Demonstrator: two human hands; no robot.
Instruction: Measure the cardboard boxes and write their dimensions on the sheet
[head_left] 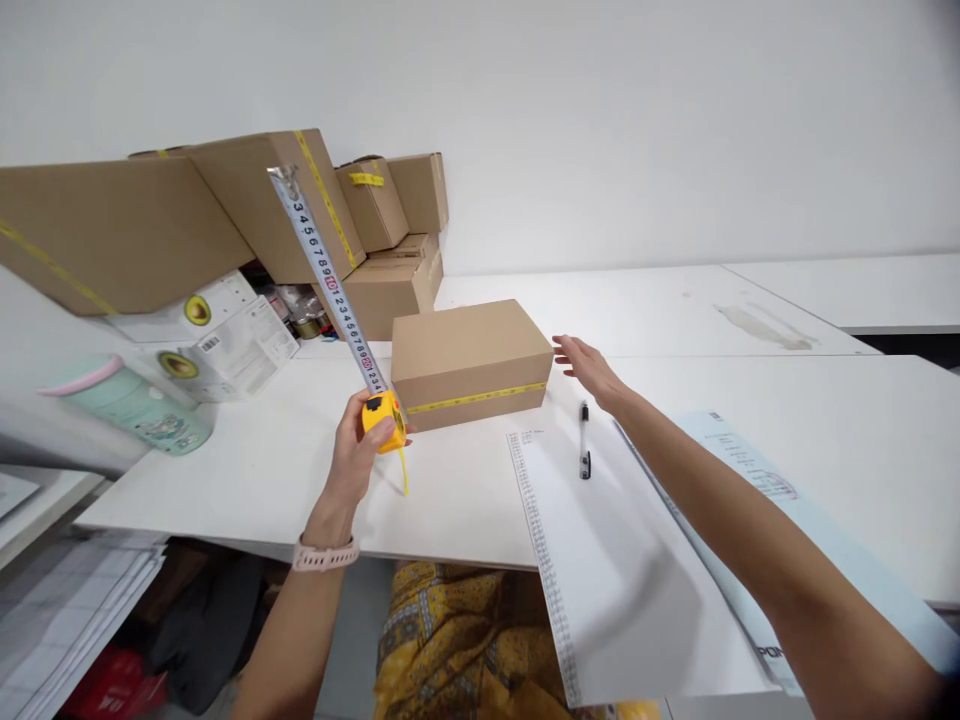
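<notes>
A closed, brown cardboard box with a yellow printed strip of tape along its near side (469, 360) sits on the white tabletop (457, 490), its contents hidden. At the near left corner of this box, the left hand (360, 440) is wrapped around a yellow plastic tape measure (384, 420), thumb on its casing; the silvery metal blade (330, 280) stands out of it, slanting up and leftward, and a thin yellow strap (405, 470) hangs below. Just beside the box's right end, the right hand (589, 370) is open and holding nothing, fingers pointing at the cardboard; whether they touch it cannot be told. To the near right of the box lie a white spiral-bound notebook (607, 590) and, over its far edge, a clear pen with black ends (584, 445). Behind and left of the box rise stacked larger and smaller brown cardboard cartons (277, 210), some with yellow tape, their insides unseen. Lower on that side are white cartons printed with avocados (251, 350), small jars (306, 318) whose contents are unclear, and, farther left, a mint-green tumbler with a pink rim (154, 410).
</notes>
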